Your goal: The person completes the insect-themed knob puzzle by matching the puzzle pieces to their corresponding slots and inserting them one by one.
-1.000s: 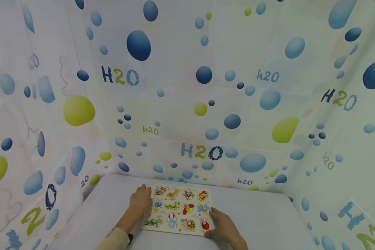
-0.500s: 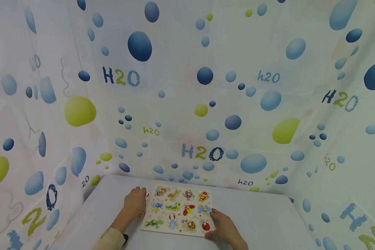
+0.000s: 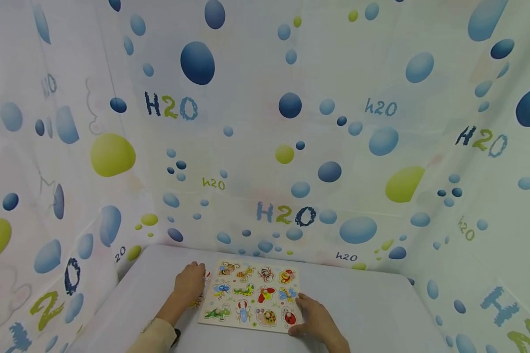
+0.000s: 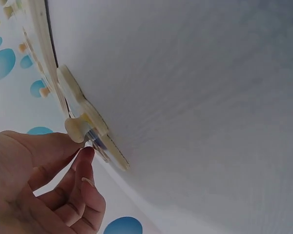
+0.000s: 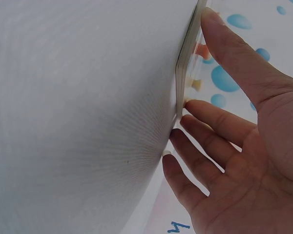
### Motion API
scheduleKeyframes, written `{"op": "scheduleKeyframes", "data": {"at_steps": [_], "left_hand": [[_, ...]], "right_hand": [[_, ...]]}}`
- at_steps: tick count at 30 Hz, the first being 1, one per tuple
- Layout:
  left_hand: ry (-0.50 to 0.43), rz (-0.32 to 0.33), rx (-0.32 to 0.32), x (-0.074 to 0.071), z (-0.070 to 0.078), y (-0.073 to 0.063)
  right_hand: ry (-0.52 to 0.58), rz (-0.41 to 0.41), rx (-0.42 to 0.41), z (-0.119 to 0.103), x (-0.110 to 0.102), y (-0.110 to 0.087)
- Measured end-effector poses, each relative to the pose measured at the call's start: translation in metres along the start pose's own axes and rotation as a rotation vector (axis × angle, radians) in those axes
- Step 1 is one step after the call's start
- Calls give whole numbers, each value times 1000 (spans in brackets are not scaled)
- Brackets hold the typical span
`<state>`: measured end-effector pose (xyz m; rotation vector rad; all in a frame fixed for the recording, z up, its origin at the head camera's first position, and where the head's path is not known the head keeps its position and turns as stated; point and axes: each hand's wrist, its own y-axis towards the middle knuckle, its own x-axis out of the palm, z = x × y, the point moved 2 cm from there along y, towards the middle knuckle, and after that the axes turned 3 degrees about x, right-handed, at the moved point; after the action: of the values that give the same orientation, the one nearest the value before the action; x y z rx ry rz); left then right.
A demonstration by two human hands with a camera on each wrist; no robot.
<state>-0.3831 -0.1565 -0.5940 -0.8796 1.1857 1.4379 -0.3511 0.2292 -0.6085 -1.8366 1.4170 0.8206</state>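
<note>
A pale wooden peg puzzle board point(image 3: 231, 304) with colourful bug pictures lies on the white table. Just left of it, loose puzzle pieces point(image 3: 197, 301) are partly covered by my left hand point(image 3: 190, 284). In the left wrist view, the thumb and curled fingertips of that hand pinch a puzzle piece point(image 4: 98, 140), next to a round wooden knob point(image 4: 75, 129); its picture is hidden. My right hand point(image 3: 316, 321) rests at the board's lower right corner. Its nearly straight fingers point(image 5: 219, 119) touch the right edge, and the thumb lies by the front edge.
Knobs point(image 5: 202, 50) stick up from the board. A white cloth covers the table point(image 3: 366, 309). Curtain walls point(image 3: 247, 147) printed with blue and green bubbles and H2O lettering stand behind and at both sides.
My left hand has moved a little left, away from the board's left edge, uncovering parts of loose pieces there. The right hand and the board have stayed in place.
</note>
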Motion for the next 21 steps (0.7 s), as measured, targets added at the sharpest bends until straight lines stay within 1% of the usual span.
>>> {"op": "scheduleKeyframes", "data": {"at_steps": [4, 13, 16, 21], "left_hand": [[-8, 10, 13, 0, -1, 1], [7, -9, 12, 1, -5, 3], [14, -13, 12, 0, -5, 4], [5, -20, 8, -5, -3, 4]], "right_hand": [[2, -2, -8, -1, 0, -1], [5, -3, 0, -1, 1, 1], [6, -8, 6, 0, 2, 1], [0, -9, -10, 0, 1, 0]]}}
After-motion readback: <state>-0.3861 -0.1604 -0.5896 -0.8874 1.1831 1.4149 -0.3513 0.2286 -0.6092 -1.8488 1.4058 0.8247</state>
